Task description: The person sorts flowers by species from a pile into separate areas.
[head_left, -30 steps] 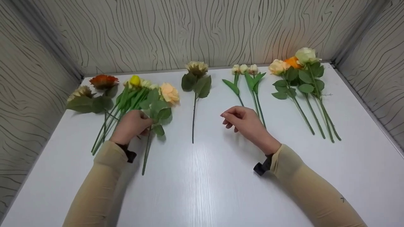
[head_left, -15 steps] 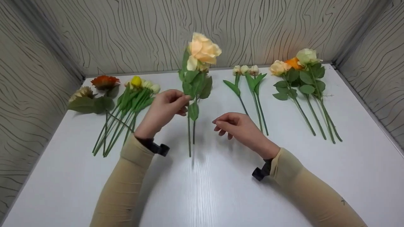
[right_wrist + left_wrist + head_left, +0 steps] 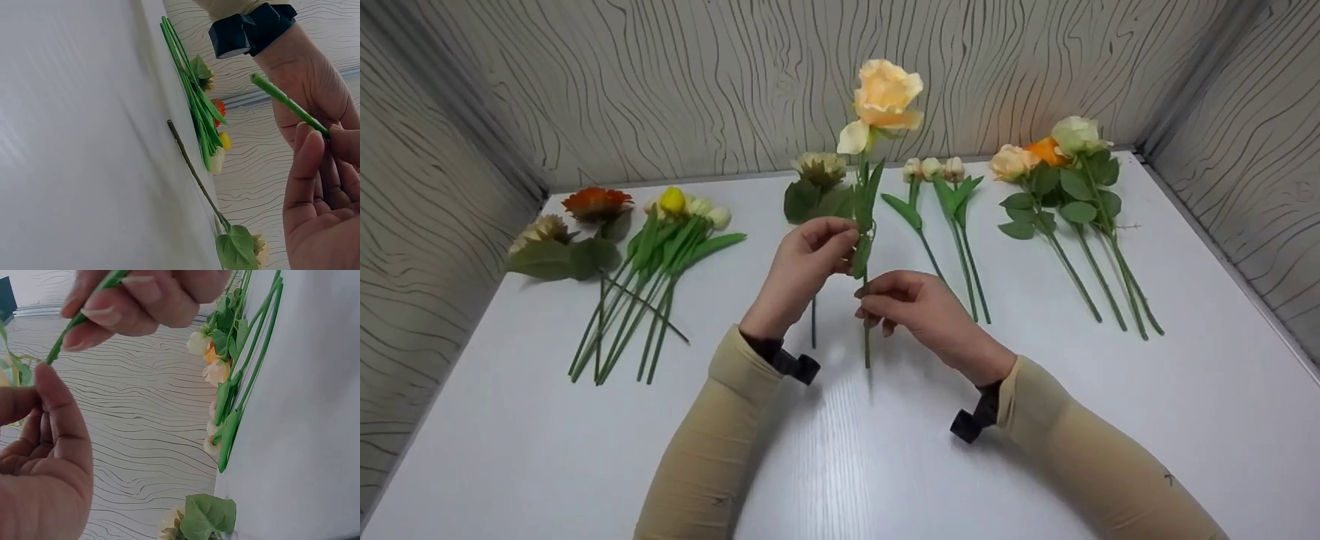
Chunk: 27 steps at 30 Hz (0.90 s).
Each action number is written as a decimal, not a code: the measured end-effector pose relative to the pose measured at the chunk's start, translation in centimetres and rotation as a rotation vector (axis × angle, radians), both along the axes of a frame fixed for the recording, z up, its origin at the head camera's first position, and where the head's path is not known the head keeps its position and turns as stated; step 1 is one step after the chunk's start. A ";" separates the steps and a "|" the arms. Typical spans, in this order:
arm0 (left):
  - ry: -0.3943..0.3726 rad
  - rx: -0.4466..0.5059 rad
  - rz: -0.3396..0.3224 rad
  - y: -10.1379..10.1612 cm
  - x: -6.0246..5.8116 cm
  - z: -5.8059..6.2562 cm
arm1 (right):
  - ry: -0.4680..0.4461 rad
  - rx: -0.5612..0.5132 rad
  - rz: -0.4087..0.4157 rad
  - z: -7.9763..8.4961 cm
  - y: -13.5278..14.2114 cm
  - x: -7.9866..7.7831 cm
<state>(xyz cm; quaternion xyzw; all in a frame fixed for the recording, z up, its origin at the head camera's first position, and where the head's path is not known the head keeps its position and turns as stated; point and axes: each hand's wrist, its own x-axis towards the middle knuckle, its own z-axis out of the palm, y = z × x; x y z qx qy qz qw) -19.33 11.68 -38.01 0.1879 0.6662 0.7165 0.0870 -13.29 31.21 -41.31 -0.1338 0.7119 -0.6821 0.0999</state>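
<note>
We see a peach-coloured artificial rose with green leaves [image 3: 889,96] standing upright above the white wood-grained table [image 3: 825,465], its blossom uppermost and the bottom of its stem clear of the surface. The left hand [image 3: 804,262] pinches the stem among the lower leaves, and the right hand [image 3: 916,301] pinches it further down, thumb against finger. We judge the handling to be midway: the rose is up off the table, both hands share it, and neither has let go; setting it down is not yet done. The other flowers lie on the table: at the left, a red-orange bloom [image 3: 597,204], a cream bloom with broad leaves [image 3: 544,259] and a sheaf of yellow and white tulips [image 3: 679,236]; behind the left hand, a single beige bloom [image 3: 819,169]; right of the rose, three pale pinkish tulips [image 3: 956,196]; at the far right, a bunch of peach, orange and white roses [image 3: 1084,184]. The held rose lies with none of these groups, so we count its placing as left over.
</note>
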 end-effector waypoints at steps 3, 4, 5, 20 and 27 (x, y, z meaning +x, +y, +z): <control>0.019 -0.028 -0.030 0.2 0.1 -0.2 | 0.011 -0.005 -0.049 -0.2 0.3 -0.2; 0.025 -0.038 -0.043 0.2 0.1 -0.3 | 0.012 -0.007 -0.063 -0.3 0.4 -0.3; 0.031 -0.052 -0.053 0.3 0.1 -0.4 | 0.009 -0.009 -0.074 -0.3 0.4 -0.4; 0.030 -0.170 0.005 0.7 0.9 -0.7 | 0.011 -0.013 -0.077 -0.8 0.0 -0.6; 0.031 -0.125 -0.008 0.8 0.9 -0.6 | 0.023 -0.059 -0.056 -0.7 0.2 -0.4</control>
